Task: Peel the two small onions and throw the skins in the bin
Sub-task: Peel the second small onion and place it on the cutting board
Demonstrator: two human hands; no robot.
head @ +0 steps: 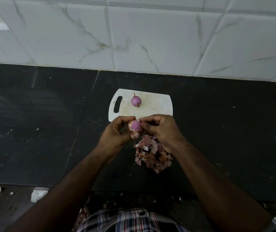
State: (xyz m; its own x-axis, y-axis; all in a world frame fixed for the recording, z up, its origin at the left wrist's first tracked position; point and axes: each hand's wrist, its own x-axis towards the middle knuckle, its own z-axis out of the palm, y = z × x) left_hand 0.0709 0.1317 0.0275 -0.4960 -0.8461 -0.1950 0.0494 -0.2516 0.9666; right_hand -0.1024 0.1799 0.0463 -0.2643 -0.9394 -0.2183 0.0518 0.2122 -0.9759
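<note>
Black counter (33, 131), white board (155, 106) with peeled onion (136, 100), skin pile (152, 156) near edge. Left hand (115, 131) grips second onion (134, 127) above counter – right hand (160, 128) pinching skin. Mid-peel; next probably strip the rest, then bin scraps – no bin visible.

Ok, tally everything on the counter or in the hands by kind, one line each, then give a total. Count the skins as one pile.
Onions: 2, one on the cutting board, one gripped by the left hand and picked at by the right hand
Cutting board: 1
Pile of onion skins: 1
Total: 4
</note>
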